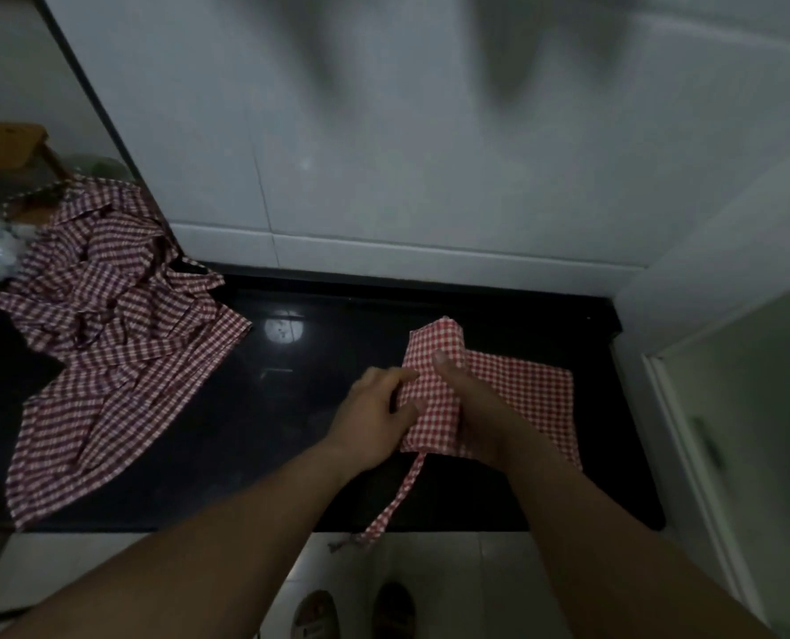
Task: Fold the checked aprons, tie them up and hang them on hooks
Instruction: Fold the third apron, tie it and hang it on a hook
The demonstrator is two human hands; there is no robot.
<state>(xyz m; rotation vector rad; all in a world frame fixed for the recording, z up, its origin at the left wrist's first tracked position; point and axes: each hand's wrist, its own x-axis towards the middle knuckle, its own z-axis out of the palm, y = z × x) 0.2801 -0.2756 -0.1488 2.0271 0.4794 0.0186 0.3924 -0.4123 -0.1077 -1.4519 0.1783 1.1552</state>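
View from the head, looking down on a black counter (268,408). A folded apron (522,389), red-and-white checked, lies flat on the right part of the counter, with its left portion doubled up into a raised fold. Both hands meet at this fold. The left hand (372,419) pinches the fold's left edge between curled fingers and thumb. The right hand (469,410) grips the fold from the right, thumb (440,359) pressed on top and the other fingers hidden by the cloth. A strap (400,493) runs from the apron's near edge, between the two wrists, and hangs over the counter's front edge. A heap of aprons (107,315), unfolded and crumpled, covers the counter's left end, well apart from the hands. Tiled wall (406,154) rises behind the counter.
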